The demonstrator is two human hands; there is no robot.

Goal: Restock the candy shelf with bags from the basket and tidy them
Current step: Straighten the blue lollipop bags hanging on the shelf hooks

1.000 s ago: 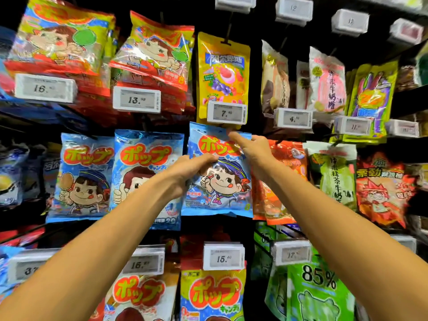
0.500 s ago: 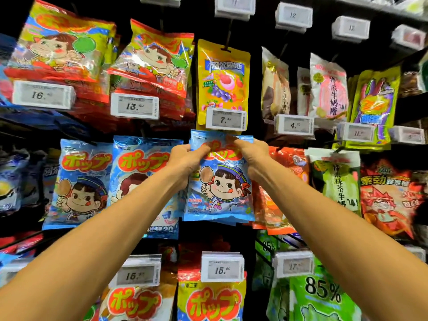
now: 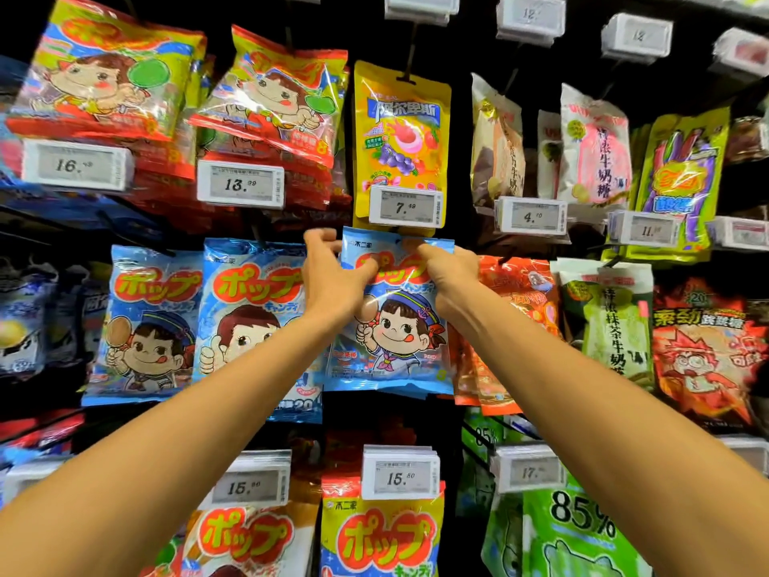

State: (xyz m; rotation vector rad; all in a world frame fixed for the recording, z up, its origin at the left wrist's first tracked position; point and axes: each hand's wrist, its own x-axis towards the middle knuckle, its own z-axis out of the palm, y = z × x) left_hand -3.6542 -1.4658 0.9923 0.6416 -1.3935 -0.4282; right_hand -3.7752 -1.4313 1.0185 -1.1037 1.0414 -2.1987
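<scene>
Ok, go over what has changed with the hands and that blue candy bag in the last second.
The left hand slid up from the left edge of the blue bag to its top left corner. The right hand kept its pinch on the top edge. The bag went from slightly tilted to hanging straighter. The neighbouring bags and the 7.49 price tag stayed as they were.

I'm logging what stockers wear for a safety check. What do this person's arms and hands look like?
The left forearm and right forearm are bare, with no sleeve in view. The left hand and right hand wear no gloves; no watch, bracelet or ring is visible.
</scene>
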